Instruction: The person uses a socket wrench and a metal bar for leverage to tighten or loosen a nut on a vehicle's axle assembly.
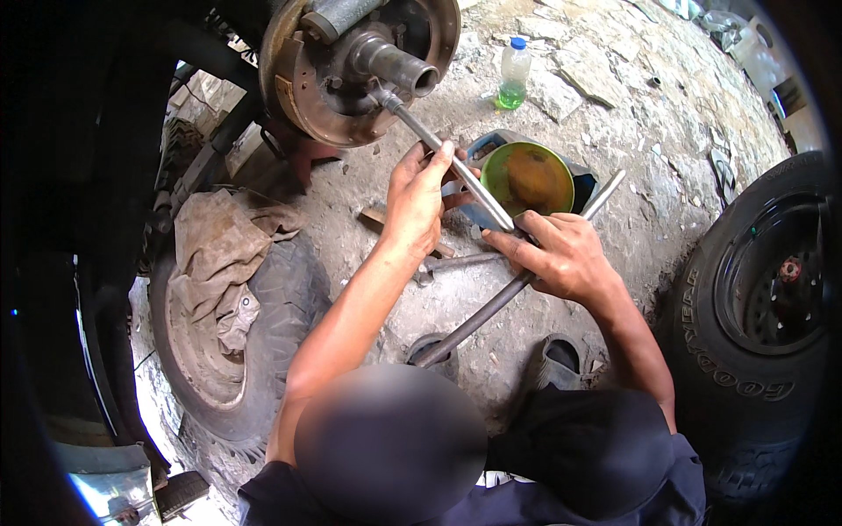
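Note:
A long silver metal bar (476,191) slants down from the brake assembly (307,101), its far end against the parts just below the hub tube (395,67). My left hand (416,195) is closed round the bar's middle, thumb along the top. At its near end, my right hand (561,256) grips a dark crossing pipe (481,315), fingers touching the joint. The pipe's lower end reaches down over a shoe; a silver tip (605,195) shows beyond my right hand. My palm hides how bar and pipe meet.
Behind my right hand stands a container with a green-rimmed basin (561,167). A blue-capped bottle (515,74) holds green liquid. Large tyres stand left (289,294) and right (702,289); a brown cloth (215,254) drapes the left one. Another metal rod (465,262) lies on the rough ground.

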Available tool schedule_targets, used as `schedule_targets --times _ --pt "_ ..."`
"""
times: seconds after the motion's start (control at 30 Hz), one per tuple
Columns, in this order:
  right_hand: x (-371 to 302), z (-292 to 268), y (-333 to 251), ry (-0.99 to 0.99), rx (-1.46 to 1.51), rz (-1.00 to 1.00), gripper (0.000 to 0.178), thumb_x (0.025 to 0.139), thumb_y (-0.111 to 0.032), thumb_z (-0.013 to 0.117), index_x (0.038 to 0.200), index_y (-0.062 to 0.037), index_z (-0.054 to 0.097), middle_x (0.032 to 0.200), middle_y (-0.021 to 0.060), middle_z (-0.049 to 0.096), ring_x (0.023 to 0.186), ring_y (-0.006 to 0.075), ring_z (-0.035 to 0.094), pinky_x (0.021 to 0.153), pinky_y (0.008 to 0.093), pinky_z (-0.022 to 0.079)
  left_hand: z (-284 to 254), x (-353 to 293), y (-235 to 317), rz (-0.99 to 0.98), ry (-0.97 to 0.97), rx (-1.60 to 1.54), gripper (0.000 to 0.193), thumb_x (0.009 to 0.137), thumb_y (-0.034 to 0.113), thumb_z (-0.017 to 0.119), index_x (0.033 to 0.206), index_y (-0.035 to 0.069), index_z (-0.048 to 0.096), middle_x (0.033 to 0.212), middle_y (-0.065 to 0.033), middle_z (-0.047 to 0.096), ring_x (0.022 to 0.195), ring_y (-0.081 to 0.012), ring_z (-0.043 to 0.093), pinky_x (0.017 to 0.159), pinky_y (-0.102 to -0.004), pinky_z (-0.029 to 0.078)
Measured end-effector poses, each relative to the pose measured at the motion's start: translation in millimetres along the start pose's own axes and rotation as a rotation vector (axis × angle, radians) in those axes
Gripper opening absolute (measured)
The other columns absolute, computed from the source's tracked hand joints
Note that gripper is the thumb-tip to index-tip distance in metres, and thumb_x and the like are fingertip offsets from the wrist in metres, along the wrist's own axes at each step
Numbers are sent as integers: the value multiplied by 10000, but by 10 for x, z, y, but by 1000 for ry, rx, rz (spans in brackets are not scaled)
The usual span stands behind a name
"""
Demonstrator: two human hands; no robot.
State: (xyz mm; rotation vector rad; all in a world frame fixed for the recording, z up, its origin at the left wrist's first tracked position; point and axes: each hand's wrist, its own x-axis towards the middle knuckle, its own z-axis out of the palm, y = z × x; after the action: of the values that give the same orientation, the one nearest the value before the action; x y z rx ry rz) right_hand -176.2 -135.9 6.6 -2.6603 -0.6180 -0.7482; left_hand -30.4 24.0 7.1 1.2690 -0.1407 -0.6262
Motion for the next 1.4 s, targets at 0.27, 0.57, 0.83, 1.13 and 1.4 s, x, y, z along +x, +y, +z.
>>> schedule_targets --times 0.27,0.57,0.83,1.13,1.4 --pt "315 -155 125 -23 -131 -99 439 712 -130 642 1146 -188 675 843 26 539 656 193 579 596 332 493 -86 193 87 93 -28 -195 263 994 203 543 1205 45 540 1058 -90 629 964 -254 667 782 -413 575" --pt "287 -128 242 -59 -117 -95 464 708 -106 637 1153 -230 681 874 28 565 676 186 596 612 328 502 -97 247 4 94 -8 -254 235 980 185 561 1176 56 545 1047 -85 636 957 -266 675 773 -386 562" --pt "127 190 385 63 -76 -130 476 720 -112 630 1176 -239 681 902 34 600 670 179 598 605 318 499 -133 299 -56 82 -14 -221 215 983 164 538 1174 66 531 1059 -90 631 976 -275 669 775 -372 534" --pt "470 -272 193 -33 -212 -168 436 732 -129 618 1145 -244 694 891 32 606 764 172 640 646 308 508 -241 349 -1 111 -142 -400 239 1000 207 538 1214 101 539 1082 -48 633 1033 -231 656 802 -359 566" --pt "343 -119 246 -101 -214 -215 349 756 -179 600 1087 -237 694 846 16 532 762 153 605 643 297 522 -233 398 -210 149 -215 -501 340 1010 221 523 1344 159 510 1134 15 631 1063 -189 614 905 -424 501"
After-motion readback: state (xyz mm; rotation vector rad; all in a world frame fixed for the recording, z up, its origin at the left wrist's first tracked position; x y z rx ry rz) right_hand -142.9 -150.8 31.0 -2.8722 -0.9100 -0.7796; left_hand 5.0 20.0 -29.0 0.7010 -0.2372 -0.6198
